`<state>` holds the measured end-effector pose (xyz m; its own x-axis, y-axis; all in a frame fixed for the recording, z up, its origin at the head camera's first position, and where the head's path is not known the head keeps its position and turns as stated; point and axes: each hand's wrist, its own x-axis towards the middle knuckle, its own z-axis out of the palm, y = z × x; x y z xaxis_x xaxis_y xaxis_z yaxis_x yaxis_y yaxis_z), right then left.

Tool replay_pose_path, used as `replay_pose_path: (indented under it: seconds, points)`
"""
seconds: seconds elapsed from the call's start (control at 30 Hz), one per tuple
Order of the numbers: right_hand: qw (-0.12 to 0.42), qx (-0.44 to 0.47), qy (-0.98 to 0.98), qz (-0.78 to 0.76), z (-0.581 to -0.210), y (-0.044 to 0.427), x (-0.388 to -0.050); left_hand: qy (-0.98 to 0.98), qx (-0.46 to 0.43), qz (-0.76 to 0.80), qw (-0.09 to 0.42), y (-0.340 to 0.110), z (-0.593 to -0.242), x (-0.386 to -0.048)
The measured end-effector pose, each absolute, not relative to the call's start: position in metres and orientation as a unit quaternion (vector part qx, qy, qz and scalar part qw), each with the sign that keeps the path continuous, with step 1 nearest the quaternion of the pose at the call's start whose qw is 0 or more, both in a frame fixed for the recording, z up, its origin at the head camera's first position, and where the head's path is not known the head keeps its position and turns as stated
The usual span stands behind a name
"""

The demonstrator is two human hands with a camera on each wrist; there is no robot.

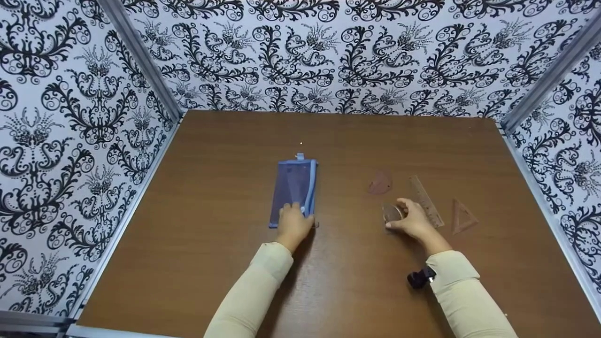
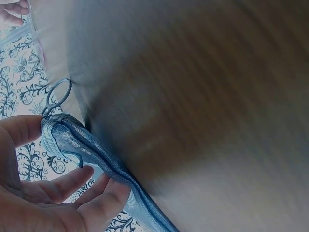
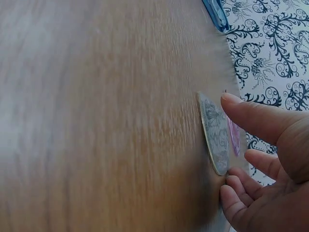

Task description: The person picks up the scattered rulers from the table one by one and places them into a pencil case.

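Observation:
A blue mesh zip pouch (image 1: pixel 293 180) lies left of the table's middle. My left hand (image 1: pixel 294 226) grips its near end, thumb by the zip edge and fingers on the mesh. A ring (image 2: pixel 60 94) sticks out past that end in the left wrist view. My right hand (image 1: pixel 413 220) holds a clear protractor (image 1: pixel 392 212) between thumb and fingertips. In the right wrist view the protractor (image 3: pixel 215 135) shows printed markings, its lower corner at the fingertips. A clear ruler (image 1: pixel 426 202) lies just beyond this hand, and a triangular set square (image 1: pixel 462 218) to its right.
A small pinkish see-through piece (image 1: pixel 380 182) lies beyond the right hand, its exact kind unclear. The brown table (image 1: pixel 225 281) is edged by metal rails and patterned walls (image 1: pixel 300 56). A black camera (image 1: pixel 419 278) sits at the right wrist.

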<state>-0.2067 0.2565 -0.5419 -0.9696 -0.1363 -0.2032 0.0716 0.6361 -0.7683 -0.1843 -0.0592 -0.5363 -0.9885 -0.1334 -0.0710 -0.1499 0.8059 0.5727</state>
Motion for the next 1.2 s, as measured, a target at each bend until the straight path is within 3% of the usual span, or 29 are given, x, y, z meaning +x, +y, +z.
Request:
replay_pose_path:
  seconds: [0.6, 1.2]
  points:
    - [0.083, 0.006, 0.908, -0.411, -0.553, 0.25, -0.207, 0.952, -0.078, 0.296, 0.028, -0.06, -0.535, -0.185]
    - [0.121, 0.021, 0.908, -0.401, -0.543, 0.245, -0.21, 0.95, -0.077, 0.303, 0.02, -0.06, -0.536, -0.185]
